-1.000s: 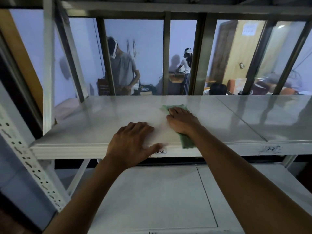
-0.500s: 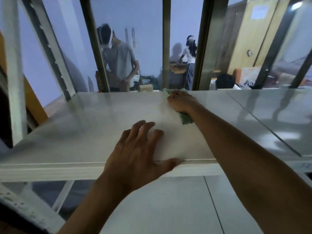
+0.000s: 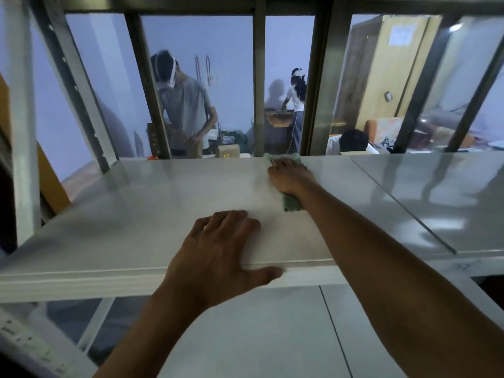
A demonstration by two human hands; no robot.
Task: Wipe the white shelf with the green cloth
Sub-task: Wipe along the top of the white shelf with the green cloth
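Observation:
The white shelf (image 3: 152,214) runs across the view at chest height. The green cloth (image 3: 292,205) lies on it near the far edge, mostly covered by my right hand (image 3: 289,176). That hand presses down on the cloth, whose corners show beyond the fingertips and under the wrist. My left hand (image 3: 218,257) rests flat on the shelf's front edge with spread fingers, the thumb lying along the front lip.
A second shelf panel (image 3: 436,197) adjoins on the right, and a lower white shelf (image 3: 245,336) sits below. Metal uprights (image 3: 259,85) stand behind the far edge. Behind them are three people and a wooden door (image 3: 387,72).
My right hand has pushed the cloth from near the shelf's front to its far edge. The left hand has stayed on the front edge while my view moved closer.

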